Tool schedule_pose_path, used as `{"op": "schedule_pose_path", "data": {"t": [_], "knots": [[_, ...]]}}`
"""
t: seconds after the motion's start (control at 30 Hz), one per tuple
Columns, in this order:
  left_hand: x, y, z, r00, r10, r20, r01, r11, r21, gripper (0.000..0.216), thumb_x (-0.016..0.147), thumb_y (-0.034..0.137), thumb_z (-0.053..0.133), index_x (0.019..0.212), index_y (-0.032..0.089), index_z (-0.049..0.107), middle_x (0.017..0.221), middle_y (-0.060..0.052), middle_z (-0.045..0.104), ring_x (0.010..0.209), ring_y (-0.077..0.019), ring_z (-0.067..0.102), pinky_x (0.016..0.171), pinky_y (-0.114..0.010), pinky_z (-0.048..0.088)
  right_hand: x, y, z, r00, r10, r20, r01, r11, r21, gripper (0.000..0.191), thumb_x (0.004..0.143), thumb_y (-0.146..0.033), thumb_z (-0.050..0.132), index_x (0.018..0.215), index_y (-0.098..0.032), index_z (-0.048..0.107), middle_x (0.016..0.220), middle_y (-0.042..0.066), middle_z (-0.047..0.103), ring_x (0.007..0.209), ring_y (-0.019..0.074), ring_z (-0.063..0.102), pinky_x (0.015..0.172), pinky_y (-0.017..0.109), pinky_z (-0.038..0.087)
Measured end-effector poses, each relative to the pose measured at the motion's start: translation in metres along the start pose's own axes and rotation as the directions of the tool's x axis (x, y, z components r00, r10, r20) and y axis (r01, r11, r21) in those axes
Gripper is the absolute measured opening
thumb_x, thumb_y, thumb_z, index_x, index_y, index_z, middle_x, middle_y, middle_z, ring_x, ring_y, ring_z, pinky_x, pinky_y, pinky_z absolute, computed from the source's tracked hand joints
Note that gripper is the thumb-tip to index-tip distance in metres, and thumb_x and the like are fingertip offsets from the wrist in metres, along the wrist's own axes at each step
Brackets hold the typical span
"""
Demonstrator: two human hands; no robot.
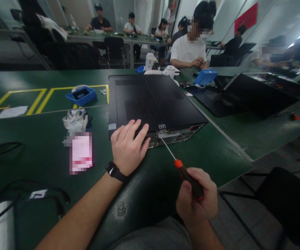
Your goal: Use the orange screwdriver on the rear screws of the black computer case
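Note:
A black computer case (150, 99) lies on its side on the green table, its rear panel with ports and vents facing me. My left hand (129, 146) rests on the case's near left edge, fingers stretched out over the perforated area. In my right hand (198, 198) is a screwdriver (179, 166) with a dark and orange handle, gripped by fingers wrapped round it. The screwdriver's thin shaft points up and left, its tip at the top edge of the rear panel. Whether a screw sits under the tip is too small to tell.
Left of the case are a blue tray (81, 96), gloves (75, 119) and a pink packet (81, 152). Black cables (53, 191) lie at the near left. Dark panels (264, 93) and a blue box (205, 77) stand to the right. A person in white (188, 52) sits opposite.

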State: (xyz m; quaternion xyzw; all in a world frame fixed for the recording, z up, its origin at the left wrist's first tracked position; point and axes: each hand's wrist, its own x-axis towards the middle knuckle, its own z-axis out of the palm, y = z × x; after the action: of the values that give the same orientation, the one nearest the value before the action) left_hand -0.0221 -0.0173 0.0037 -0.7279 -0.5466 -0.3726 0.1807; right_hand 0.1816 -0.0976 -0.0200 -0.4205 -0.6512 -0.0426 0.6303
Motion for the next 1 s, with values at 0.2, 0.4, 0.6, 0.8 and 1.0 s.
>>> {"op": "schedule_pose_path", "data": {"t": [0.2, 0.4, 0.6, 0.8, 1.0], "knots": [[0.0, -0.001, 0.001, 1.0, -0.003, 0.006, 0.003, 1.0, -0.012, 0.044, 0.095, 0.032, 0.068, 0.139, 0.026, 0.066, 0.145, -0.011, 0.068, 0.136, -0.0326, 0.062, 0.113, -0.051, 0.039, -0.003, -0.001, -0.004, 1.0, -0.001, -0.009, -0.001, 0.988, -0.155, 0.028, 0.09, -0.015, 0.066, 0.117, -0.021, 0.067, 0.096, 0.003, 0.074, 0.079, 0.0173, 0.074, 0.069, 0.031, 0.061], [0.0, -0.001, 0.0, 1.0, 0.002, 0.0, -0.002, 1.0, -0.008, 0.043, 0.096, 0.031, 0.067, 0.138, 0.025, 0.066, 0.145, -0.012, 0.068, 0.136, -0.0325, 0.062, 0.113, -0.051, 0.039, -0.009, 0.001, -0.008, 0.998, 0.065, 0.022, -0.06, 0.984, -0.166, 0.026, 0.094, -0.022, 0.063, 0.12, -0.018, 0.068, 0.101, 0.006, 0.075, 0.078, 0.0178, 0.075, 0.068, 0.033, 0.063], [0.0, 0.0, 0.0, 1.0, 0.002, 0.0, -0.002, 1.0, -0.002, 0.043, 0.096, 0.031, 0.068, 0.139, 0.027, 0.065, 0.144, -0.011, 0.069, 0.136, -0.0323, 0.062, 0.112, -0.051, 0.039, 0.001, -0.002, -0.004, 0.999, -0.003, 0.053, 0.006, 0.997, -0.071, 0.032, 0.088, -0.017, 0.063, 0.119, -0.02, 0.064, 0.099, 0.007, 0.071, 0.09, 0.0218, 0.072, 0.075, 0.04, 0.063], [0.0, 0.0, 0.0, 1.0, 0.005, 0.0, -0.005, 1.0, 0.0, 0.042, 0.096, 0.032, 0.067, 0.138, 0.025, 0.066, 0.144, -0.011, 0.068, 0.135, -0.0321, 0.062, 0.112, -0.051, 0.04, -0.008, 0.0, -0.003, 0.999, 0.034, -0.042, -0.04, 0.988, -0.151, 0.027, 0.091, -0.015, 0.067, 0.118, -0.02, 0.067, 0.098, 0.004, 0.074, 0.076, 0.0163, 0.074, 0.068, 0.031, 0.063], [0.001, 0.0, 0.0, 1.0, -0.005, 0.004, 0.005, 1.0, -0.021, 0.042, 0.096, 0.032, 0.067, 0.138, 0.025, 0.067, 0.144, -0.011, 0.068, 0.136, -0.0326, 0.062, 0.113, -0.051, 0.039, -0.01, 0.0, -0.004, 0.999, 0.035, -0.007, -0.035, 0.994, -0.102, 0.027, 0.094, -0.023, 0.065, 0.121, -0.019, 0.067, 0.101, 0.006, 0.074, 0.079, 0.0184, 0.074, 0.07, 0.036, 0.065]]}}
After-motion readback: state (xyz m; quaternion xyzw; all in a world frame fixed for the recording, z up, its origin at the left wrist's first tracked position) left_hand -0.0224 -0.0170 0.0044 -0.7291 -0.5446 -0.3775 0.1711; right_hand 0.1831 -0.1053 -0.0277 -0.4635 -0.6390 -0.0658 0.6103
